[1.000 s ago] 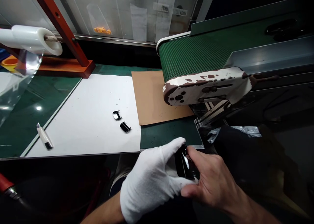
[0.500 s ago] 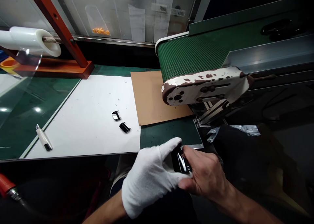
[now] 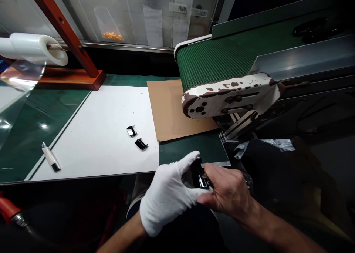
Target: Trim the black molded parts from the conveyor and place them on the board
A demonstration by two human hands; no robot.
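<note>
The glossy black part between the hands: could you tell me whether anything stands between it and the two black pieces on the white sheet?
The white-gloved left hand does, right beside the glossy black part; past it, nothing visible lies before the two black pieces on the white sheet.

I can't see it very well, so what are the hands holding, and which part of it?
They hold a shiny black piece by its two sides, between the white-gloved left hand and the bare right hand.
</note>
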